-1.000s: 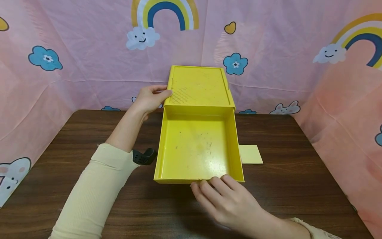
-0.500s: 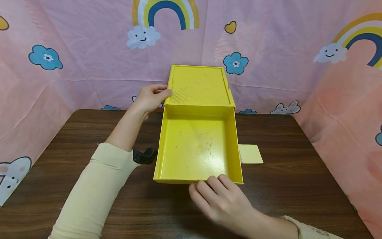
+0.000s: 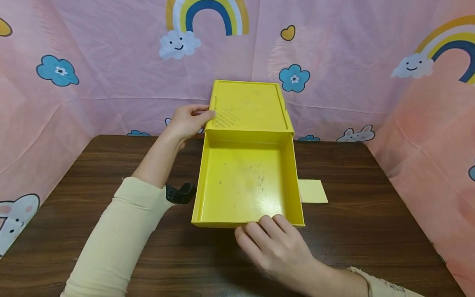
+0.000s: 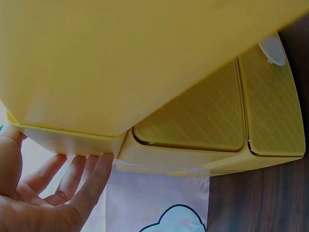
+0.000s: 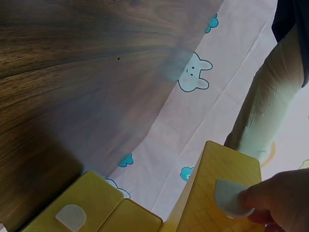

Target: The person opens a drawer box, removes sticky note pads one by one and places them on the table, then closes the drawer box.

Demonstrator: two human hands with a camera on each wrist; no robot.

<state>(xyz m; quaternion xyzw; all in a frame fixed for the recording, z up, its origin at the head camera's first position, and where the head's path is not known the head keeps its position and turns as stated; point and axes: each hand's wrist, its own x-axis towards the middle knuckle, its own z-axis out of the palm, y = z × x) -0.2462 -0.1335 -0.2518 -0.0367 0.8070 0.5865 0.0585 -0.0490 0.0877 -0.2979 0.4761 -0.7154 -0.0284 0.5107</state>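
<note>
A yellow plastic drawer cabinet (image 3: pixel 250 105) stands at the back of the table, its upper drawer (image 3: pixel 241 181) pulled far out toward me. Bare and scuffed, the drawer's floor shows nothing lying in it. My left hand (image 3: pixel 187 120) holds the cabinet's left side, thumb over the top edge; in the left wrist view its fingertips (image 4: pixel 99 162) meet the side wall. At the drawer's front is my right hand (image 3: pixel 276 249), fingers bent. The right wrist view has its thumb and fingers pinching a pale rounded drawer handle (image 5: pixel 232 198) on the patterned front.
Lower drawers (image 4: pixel 193 116) are closed beneath, one with a pale handle (image 5: pixel 72 217). A pale yellow pad of paper (image 3: pixel 313 191) lies right of the drawer on the dark wooden table (image 3: pixel 356 231). Pink printed cloth (image 3: pixel 326 49) hangs behind and at both sides.
My right hand and wrist have shifted slightly left at the drawer's front. The drawer stays pulled out about the same, and my left hand keeps its place on the cabinet.
</note>
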